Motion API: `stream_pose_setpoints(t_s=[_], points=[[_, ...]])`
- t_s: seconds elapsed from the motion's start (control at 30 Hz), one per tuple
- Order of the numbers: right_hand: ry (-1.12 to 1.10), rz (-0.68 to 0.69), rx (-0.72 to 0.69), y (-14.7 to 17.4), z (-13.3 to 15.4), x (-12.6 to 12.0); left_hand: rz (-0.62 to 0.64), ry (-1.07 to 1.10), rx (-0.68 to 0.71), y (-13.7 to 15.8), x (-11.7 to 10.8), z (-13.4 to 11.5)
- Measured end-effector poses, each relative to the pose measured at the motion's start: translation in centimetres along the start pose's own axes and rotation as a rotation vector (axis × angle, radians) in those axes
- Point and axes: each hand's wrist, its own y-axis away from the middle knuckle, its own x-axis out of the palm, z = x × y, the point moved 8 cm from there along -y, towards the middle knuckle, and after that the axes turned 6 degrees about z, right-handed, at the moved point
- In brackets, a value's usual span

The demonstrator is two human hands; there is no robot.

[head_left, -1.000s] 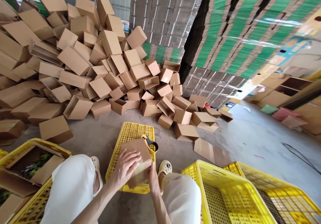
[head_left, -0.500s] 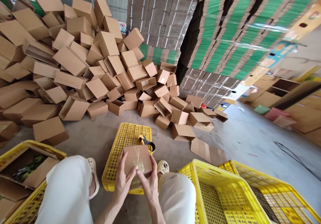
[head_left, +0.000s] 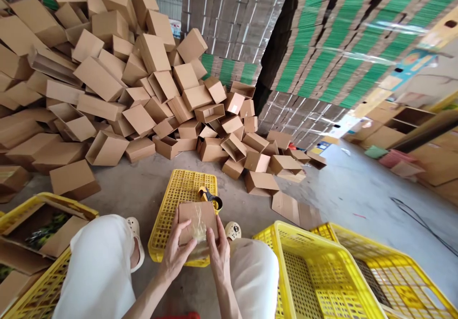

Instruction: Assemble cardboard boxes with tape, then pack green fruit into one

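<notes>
Cardboard box (head_left: 198,222) sits on the upturned yellow crate (head_left: 182,200) at your six o'clock, left hand (head_left: 176,253) and right hand (head_left: 218,253) both gripping its near edge, so press the clear tape flat with your thumbs, away from the tape dispenser (head_left: 211,197) at twelve.

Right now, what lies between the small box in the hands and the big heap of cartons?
Head view: behind the small box lies a tape dispenser on an upturned yellow crate, then bare floor before the heap.
</notes>
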Motion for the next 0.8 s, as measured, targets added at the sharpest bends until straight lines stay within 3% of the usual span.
stream_pose_setpoints(t_s=[0.2, 0.4, 0.57, 0.7, 0.8], points=[[0.026, -0.038, -0.088, -1.4, -0.4, 0.1, -0.052, 0.004, -0.031, -1.3, -0.4, -1.0], [0.183, 0.02, -0.134, -7.1, 0.4, 0.1, -0.068, -0.063, -0.158, -5.1, -1.6, 0.8], [0.197, 0.158, -0.164, -11.3, 3.1, 1.2, -0.041, -0.202, -0.191, -8.2, -2.5, 1.7], [0.182, 0.224, -0.111, -12.0, 4.0, 1.5, 0.073, -0.043, -0.2, -8.4, -1.7, 1.5], [0.176, 0.171, -0.132, -11.0, 3.3, 0.8, 0.126, 0.044, -0.237, -7.3, -0.7, 2.1]])
